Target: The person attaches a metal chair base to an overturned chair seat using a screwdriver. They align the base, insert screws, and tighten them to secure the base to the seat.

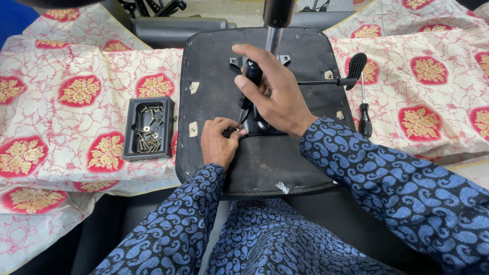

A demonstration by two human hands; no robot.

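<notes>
Head view looks down on an upturned black chair seat (285, 163) lying across the person's lap. Right hand (277, 97) grips a black-handled screwdriver (250, 76), its tip angled down at the seat's metal plate (257, 125). Left hand (220, 142), just below, pinches a small screw at that tip. One black tray (133, 109) of screws sits left on the floral cloth (61, 102); a second screwdriver (364, 114) lies right.

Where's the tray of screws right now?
In the head view the black screw tray sits on the patterned cloth, just left of the upturned seat base and to the left of the left hand.
</notes>
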